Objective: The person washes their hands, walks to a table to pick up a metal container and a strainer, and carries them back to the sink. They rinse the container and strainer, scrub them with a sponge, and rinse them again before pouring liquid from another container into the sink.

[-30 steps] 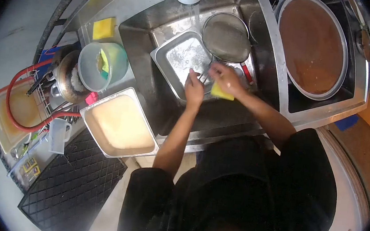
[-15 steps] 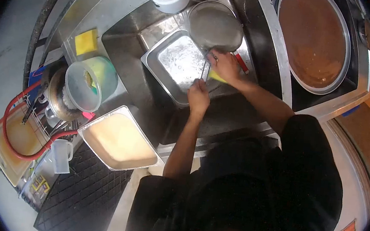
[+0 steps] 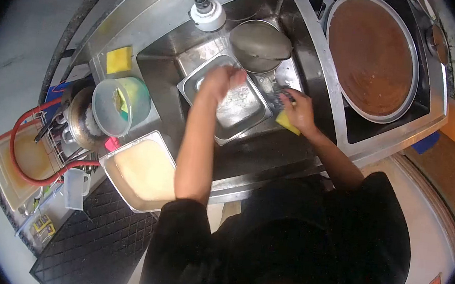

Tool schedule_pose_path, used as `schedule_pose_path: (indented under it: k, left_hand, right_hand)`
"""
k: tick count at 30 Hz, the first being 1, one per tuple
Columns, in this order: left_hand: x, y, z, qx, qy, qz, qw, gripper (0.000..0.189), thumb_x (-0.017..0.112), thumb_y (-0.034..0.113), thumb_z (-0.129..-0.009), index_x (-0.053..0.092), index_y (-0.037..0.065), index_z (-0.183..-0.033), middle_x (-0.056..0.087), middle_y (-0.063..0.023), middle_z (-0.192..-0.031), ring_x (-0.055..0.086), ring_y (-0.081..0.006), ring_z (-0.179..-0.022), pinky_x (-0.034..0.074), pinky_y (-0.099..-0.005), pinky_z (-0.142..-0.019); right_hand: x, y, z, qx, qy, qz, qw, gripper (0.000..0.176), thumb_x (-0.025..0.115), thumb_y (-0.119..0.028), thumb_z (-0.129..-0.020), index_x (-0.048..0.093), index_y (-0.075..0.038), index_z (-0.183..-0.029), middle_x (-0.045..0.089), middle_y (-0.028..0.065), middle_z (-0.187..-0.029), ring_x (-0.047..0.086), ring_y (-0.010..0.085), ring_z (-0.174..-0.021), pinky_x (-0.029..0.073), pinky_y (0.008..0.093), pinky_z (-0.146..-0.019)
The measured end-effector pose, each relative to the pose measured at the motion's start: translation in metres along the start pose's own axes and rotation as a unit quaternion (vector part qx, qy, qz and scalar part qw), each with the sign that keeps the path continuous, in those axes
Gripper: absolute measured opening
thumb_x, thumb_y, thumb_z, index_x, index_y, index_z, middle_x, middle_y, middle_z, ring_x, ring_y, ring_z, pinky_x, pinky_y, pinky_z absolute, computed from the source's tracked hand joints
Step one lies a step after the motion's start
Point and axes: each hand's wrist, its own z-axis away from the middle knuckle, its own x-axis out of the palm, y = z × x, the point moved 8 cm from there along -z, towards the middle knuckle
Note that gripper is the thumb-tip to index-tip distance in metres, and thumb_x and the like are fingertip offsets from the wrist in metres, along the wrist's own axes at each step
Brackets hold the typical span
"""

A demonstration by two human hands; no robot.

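The steel tray (image 3: 248, 110) lies in the bottom of the sink (image 3: 163, 84), and it is on this tray that our left hand (image 3: 220, 81) now sits: the fingers are curled down over its far left rim, closed on the metal as far as we can tell, with the forearm stretched straight across the basin. Half a second ago that hand was at the near edge, on the wire handle of the round strainer (image 3: 260, 40), so the hold has passed from strainer to tray. Our right hand (image 3: 297, 110) has come away too. It was pressed against the strainer's rim and now rests just right of the tray, loosely folded round the yellow sponge (image 3: 287, 123), with something dark under the fingertips that we cannot make out. The strainer is free of both hands, lying beyond the tray and just below the spray head (image 3: 208, 15). We judge that the scrubbing has moved on to the tray, which is steadied but not yet touched by the sponge. Further out, a wide round pan (image 3: 372, 52) of brown liquid fills the neighbouring basin on the right. On the desk to the left sit a second sponge (image 3: 119, 59), a plastic tub (image 3: 117, 107), a pan of pale batter (image 3: 145, 169), a red hose (image 3: 18, 141) and a clear jug (image 3: 74, 187).
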Motion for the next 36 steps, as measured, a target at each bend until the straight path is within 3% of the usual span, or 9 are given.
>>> schedule_pose_path:
  k: [5,10,14,17,21,23,26,33,36]
  left_hand:
    - [0.052,0.066,-0.013,-0.041,-0.112,0.037,0.992,0.053,0.036,0.019,-0.097,0.02,-0.02,-0.129,0.05,-0.0356,-0.114,0.058,-0.0405,-0.104,0.055,-0.0453,-0.085]
    - [0.039,0.03,0.01,0.007,0.048,0.007,0.999,0.09,0.01,0.065,-0.091,0.022,-0.01,-0.14,0.033,-0.0279,-0.142,0.045,-0.0379,-0.123,0.011,-0.0532,-0.111]
    - [0.018,0.013,0.008,0.17,0.153,0.296,0.927,0.089,0.017,0.068,-0.091,0.017,-0.002,-0.145,0.02,-0.0166,-0.152,0.022,-0.0293,-0.138,0.014,-0.0417,-0.113]
    - [0.011,0.024,0.021,0.224,0.213,0.239,0.921,0.09,0.019,0.069,-0.09,0.016,-0.002,-0.146,0.02,-0.0172,-0.151,0.022,-0.0282,-0.139,0.014,-0.0367,-0.113]
    - [0.008,0.034,0.024,0.252,0.234,0.18,0.922,0.089,0.019,0.067,-0.092,0.019,-0.005,-0.144,0.021,-0.0176,-0.151,0.021,-0.0272,-0.139,0.016,-0.0366,-0.113]
    - [-0.009,0.036,0.008,0.233,0.225,0.179,0.929,0.085,0.023,0.064,-0.094,0.024,-0.006,-0.142,0.027,-0.0192,-0.148,0.027,-0.028,-0.137,0.019,-0.0362,-0.112]
    - [-0.03,0.014,-0.001,0.165,0.227,0.23,0.932,0.081,0.025,0.061,-0.095,0.028,-0.006,-0.141,0.031,-0.0192,-0.146,0.032,-0.029,-0.134,0.022,-0.0374,-0.111]
    - [0.006,0.068,-0.015,0.202,0.148,-0.026,0.968,0.027,0.049,0.025,-0.092,0.06,0.003,-0.102,0.061,-0.0092,-0.103,0.057,-0.0178,-0.083,0.046,-0.032,-0.075]
    - [0.049,0.098,-0.025,0.282,0.091,-0.22,0.929,0.026,0.056,0.015,-0.084,0.061,0.002,-0.106,0.064,-0.0141,-0.103,0.062,-0.0219,-0.088,0.049,-0.0332,-0.074]
  right_hand:
    - [-0.054,0.009,0.023,0.211,0.041,-0.087,0.973,0.034,0.066,-0.026,-0.086,0.064,0.003,-0.104,0.068,0.0213,-0.088,0.068,0.0283,-0.083,0.05,0.0333,-0.076]
    - [-0.055,-0.066,-0.055,0.055,0.047,-0.16,0.985,0.04,0.064,-0.03,-0.086,0.063,0.003,-0.107,0.068,0.0207,-0.095,0.067,0.0259,-0.086,0.049,0.0338,-0.079]
    - [0.01,-0.089,-0.101,0.01,-0.073,-0.19,0.979,0.044,0.063,-0.037,-0.085,0.064,0.001,-0.106,0.067,0.021,-0.095,0.067,0.0301,-0.086,0.049,0.036,-0.079]
    - [0.048,-0.075,-0.124,-0.054,-0.128,-0.133,0.981,0.04,0.062,-0.036,-0.084,0.067,0.0,-0.101,0.067,0.0205,-0.095,0.066,0.0339,-0.087,0.05,0.038,-0.079]
    - [0.054,-0.058,-0.128,0.088,-0.139,0.012,0.986,0.03,0.062,-0.025,-0.08,0.068,-0.004,-0.1,0.067,0.0191,-0.098,0.062,0.0356,-0.095,0.047,0.0416,-0.084]
    - [0.053,-0.115,-0.12,-0.136,-0.139,-0.082,0.977,0.026,0.058,-0.026,-0.083,0.068,-0.007,-0.097,0.066,0.0198,-0.098,0.061,0.0373,-0.095,0.048,0.0441,-0.082]
    - [0.087,-0.058,-0.133,-0.012,-0.16,-0.002,0.987,0.025,0.058,-0.027,-0.083,0.068,-0.01,-0.097,0.066,0.0187,-0.098,0.061,0.0362,-0.096,0.048,0.0448,-0.081]
    - [0.053,-0.097,-0.123,-0.09,-0.034,-0.097,0.991,0.031,0.062,-0.023,-0.082,0.065,-0.001,-0.104,0.066,0.02,-0.095,0.063,0.0353,-0.092,0.049,0.0403,-0.081]
    - [0.015,-0.015,-0.12,0.116,0.048,-0.108,0.986,0.036,0.064,-0.034,-0.083,0.066,-0.006,-0.105,0.066,0.0196,-0.095,0.063,0.036,-0.092,0.049,0.0406,-0.084]
